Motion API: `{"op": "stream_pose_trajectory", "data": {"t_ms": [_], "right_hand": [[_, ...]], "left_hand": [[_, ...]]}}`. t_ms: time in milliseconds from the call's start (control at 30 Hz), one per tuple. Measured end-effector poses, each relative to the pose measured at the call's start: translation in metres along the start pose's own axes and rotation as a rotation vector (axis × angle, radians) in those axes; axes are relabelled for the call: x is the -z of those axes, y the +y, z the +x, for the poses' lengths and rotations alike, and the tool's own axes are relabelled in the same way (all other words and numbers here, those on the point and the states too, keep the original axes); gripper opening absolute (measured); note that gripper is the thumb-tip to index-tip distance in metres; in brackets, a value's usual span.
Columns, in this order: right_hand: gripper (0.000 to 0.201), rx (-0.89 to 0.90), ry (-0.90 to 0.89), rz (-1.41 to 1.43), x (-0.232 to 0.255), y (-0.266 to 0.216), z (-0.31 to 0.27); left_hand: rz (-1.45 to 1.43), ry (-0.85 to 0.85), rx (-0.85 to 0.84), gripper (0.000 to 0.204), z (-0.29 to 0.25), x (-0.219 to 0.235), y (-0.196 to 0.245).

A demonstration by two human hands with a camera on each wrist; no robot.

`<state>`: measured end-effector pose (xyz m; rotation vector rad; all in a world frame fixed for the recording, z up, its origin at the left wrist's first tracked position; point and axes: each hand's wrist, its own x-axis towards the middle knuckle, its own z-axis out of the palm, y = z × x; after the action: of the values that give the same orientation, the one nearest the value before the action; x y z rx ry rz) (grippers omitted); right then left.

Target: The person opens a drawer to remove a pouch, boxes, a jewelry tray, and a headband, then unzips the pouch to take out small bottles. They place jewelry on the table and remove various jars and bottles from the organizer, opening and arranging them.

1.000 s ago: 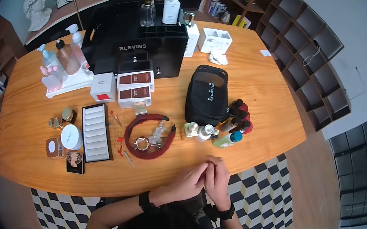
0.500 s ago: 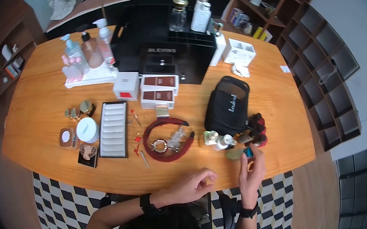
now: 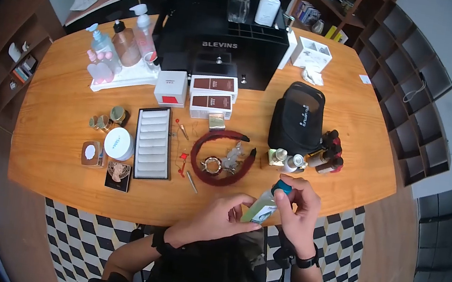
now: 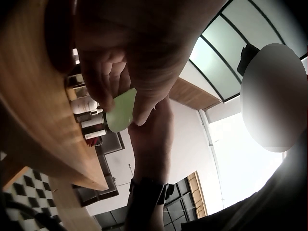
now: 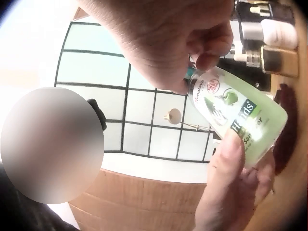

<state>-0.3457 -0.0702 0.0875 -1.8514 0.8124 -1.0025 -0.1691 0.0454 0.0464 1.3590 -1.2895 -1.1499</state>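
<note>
A clear bottle of green hand sanitizer (image 3: 260, 209) is held tilted over the table's near edge. My left hand (image 3: 215, 216) grips its lower part, the thumb lying on the label in the right wrist view. The teal cap (image 3: 282, 187) is pinched between thumb and fingers of my right hand (image 3: 302, 215). "Hands" and an apple picture can be read on the label (image 5: 236, 108) in the right wrist view. From the left wrist, only the bottle's pale green base (image 4: 120, 111) shows between the fingers.
A black zip case (image 3: 298, 119) stands beyond the hands, small bottles (image 3: 294, 162) in front of it and dark bottles (image 3: 330, 154) beside. A dark red headband (image 3: 198, 157) lies left, near a ring tray (image 3: 153, 143). A black BLEVINS box (image 3: 220, 54) stands at the back.
The clasped hands parted, and the right hand reached to the sanitizer bottle by the case. It brought the bottle towards the body, where the left hand now also grips it. The head view shifted.
</note>
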Motion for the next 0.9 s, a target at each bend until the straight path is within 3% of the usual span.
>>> {"op": "stream_pose_trajectory", "data": {"t_ms": [133, 267, 333, 500, 567, 667, 867, 900], "right_hand": [[0.025, -0.031, -0.059, 0.068, -0.009, -0.011, 0.017], [0.025, 0.047, -0.142, -0.011, -0.015, -0.038, 0.042], [0.025, 0.182, -0.186, -0.110, -0.018, -0.055, 0.058], [0.025, 0.317, -0.124, -0.184, -0.024, -0.081, 0.117], [0.027, 0.371, -0.050, -0.164, -0.025, -0.082, 0.150], [0.031, 0.491, 0.092, -0.059, -0.030, -0.087, 0.208], [0.029, 0.610, 0.146, -0.276, -0.028, -0.102, 0.306], [0.029, 0.606, 0.150, -0.310, -0.030, -0.098, 0.319]], "left_hand": [[-0.024, 0.040, -0.053, 0.050, -0.008, 0.014, 0.009], [0.098, 0.165, -0.165, 0.049, -0.004, 0.036, 0.017], [0.208, 0.214, -0.205, 0.048, 0.004, 0.055, 0.025], [0.391, 0.423, -0.307, 0.039, 0.051, 0.104, 0.071], [0.465, 0.553, -0.479, 0.029, 0.082, 0.123, 0.087], [0.575, 0.486, -0.553, 0.023, 0.125, 0.152, 0.110], [0.685, 0.495, -0.643, 0.021, 0.210, 0.193, 0.146], [0.747, 0.451, -0.537, 0.030, 0.220, 0.201, 0.150]]}}
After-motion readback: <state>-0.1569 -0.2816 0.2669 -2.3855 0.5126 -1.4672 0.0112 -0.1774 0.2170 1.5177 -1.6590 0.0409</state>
